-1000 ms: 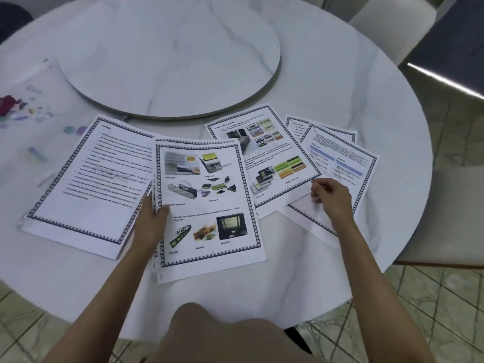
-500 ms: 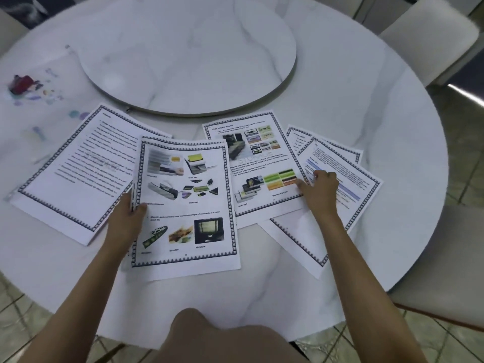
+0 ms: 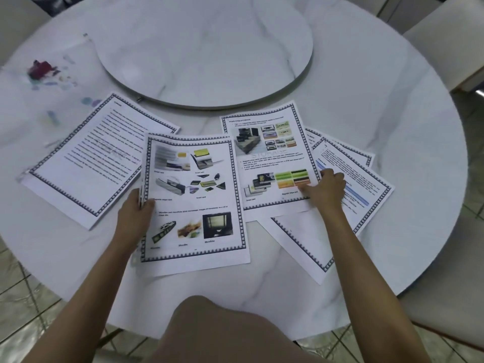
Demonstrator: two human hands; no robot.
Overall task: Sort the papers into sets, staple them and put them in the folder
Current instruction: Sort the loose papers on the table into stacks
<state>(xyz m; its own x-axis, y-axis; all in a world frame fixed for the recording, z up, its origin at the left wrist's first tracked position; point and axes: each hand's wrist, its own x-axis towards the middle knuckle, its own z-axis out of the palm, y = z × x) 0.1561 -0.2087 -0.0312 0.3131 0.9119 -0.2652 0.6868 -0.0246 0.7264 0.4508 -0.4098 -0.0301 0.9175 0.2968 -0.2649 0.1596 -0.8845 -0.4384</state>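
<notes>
Papers, dark-bordered printed sheets, lie fanned on the round marble table. The left hand grips the left edge of the picture stack, whose long axis runs away from the person. The right hand pinches the right edge of the storage sheet, whose top leans slightly left.

We take this for a home dining room. We see a round, white marble-look counter with a raised turntable disc at its middle. Pale cushioned chairs stand around it, and the floor has glossy greenish tiles.
</notes>
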